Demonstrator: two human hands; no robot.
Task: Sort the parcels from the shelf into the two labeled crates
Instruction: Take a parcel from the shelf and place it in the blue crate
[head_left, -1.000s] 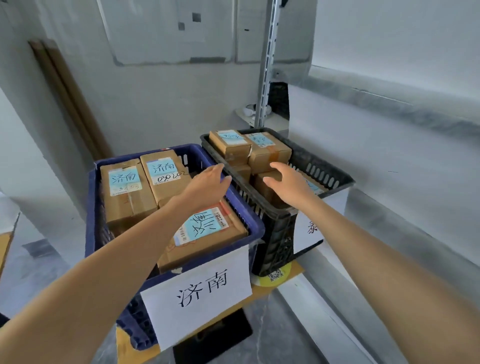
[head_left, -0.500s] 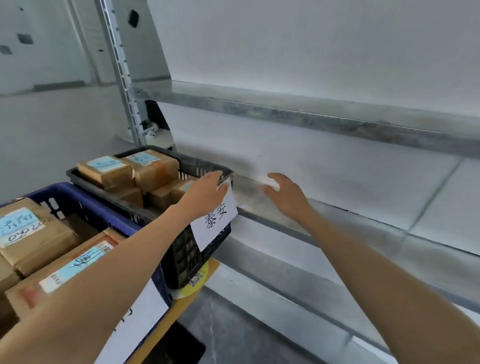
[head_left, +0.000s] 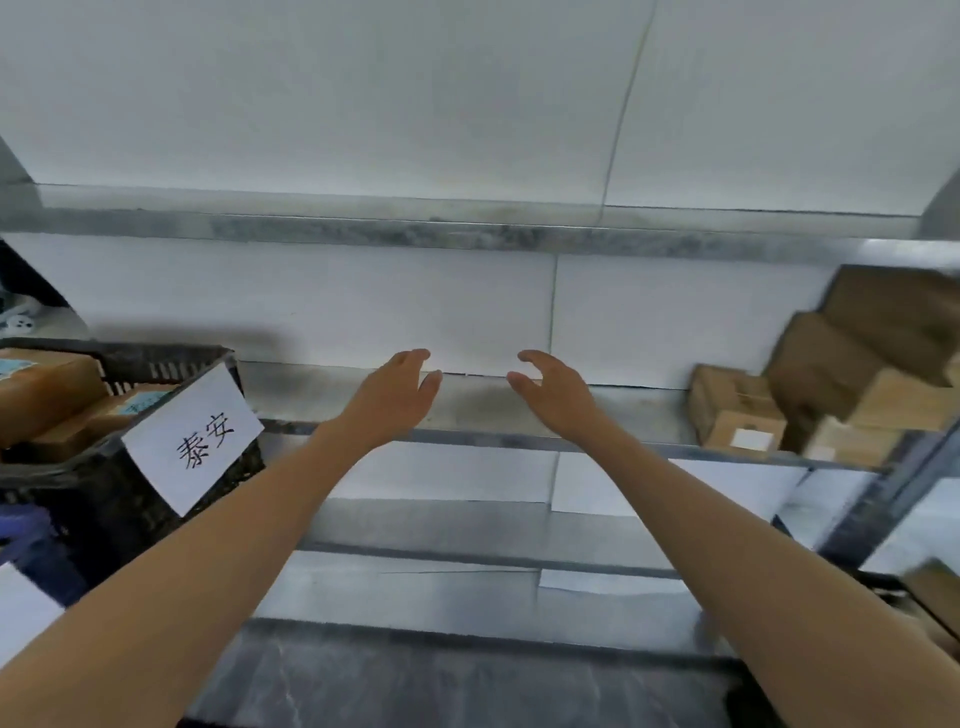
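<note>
My left hand (head_left: 396, 391) and my right hand (head_left: 556, 389) are held out side by side over a bare stretch of the metal shelf (head_left: 519, 441), both open and holding nothing. A pile of brown cardboard parcels (head_left: 831, 379) sits on the shelf at the far right, well away from my right hand. The black crate (head_left: 93, 483) with a white paper label stands at the left, with brown parcels (head_left: 47, 389) inside. Only a corner of the blue crate (head_left: 31, 545) shows at the lower left.
A higher shelf edge (head_left: 467, 234) runs across above my hands, with a white wall behind. Lower shelf levels (head_left: 467, 561) lie below. A shelf post (head_left: 893, 478) stands at the right, with another box (head_left: 935, 592) at the right edge.
My view has swung right, from the two crates to the shelf. Both hands moved away from the black crate and now hover over the shelf, still holding nothing.
</note>
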